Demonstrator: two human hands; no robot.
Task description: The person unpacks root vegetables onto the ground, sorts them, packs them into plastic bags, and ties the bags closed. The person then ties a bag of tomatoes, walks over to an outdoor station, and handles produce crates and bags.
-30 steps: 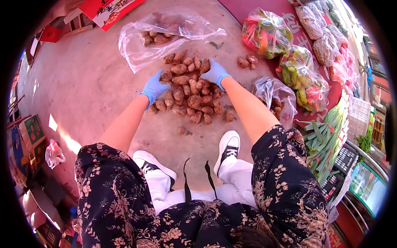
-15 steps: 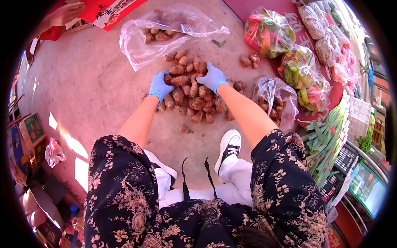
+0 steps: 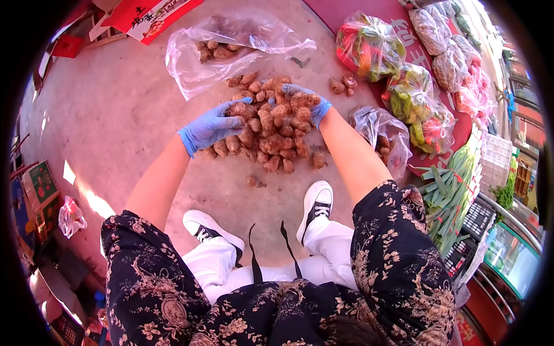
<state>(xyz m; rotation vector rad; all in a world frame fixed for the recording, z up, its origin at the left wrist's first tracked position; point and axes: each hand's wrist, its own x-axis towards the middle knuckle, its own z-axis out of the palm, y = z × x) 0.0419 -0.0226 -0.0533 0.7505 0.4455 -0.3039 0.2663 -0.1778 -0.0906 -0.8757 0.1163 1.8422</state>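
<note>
On the floor (image 3: 133,86), a clear bag (image 3: 189,69) lies just beyond a heap of brown tubers (image 3: 270,138), perhaps for easy reach — left hand (image 3: 211,124) and right hand (image 3: 321,108) cup tubers from opposite sides, likely so loose ones don't roll.

Head camera, one view: directed forward and steeply downward from the wearer's head height. The floral garment (image 3: 156,282) is taken in nearest the lens, the tubers (image 3: 277,127) above centre, farther off; the wide, rounded field is bordered in black.
</note>
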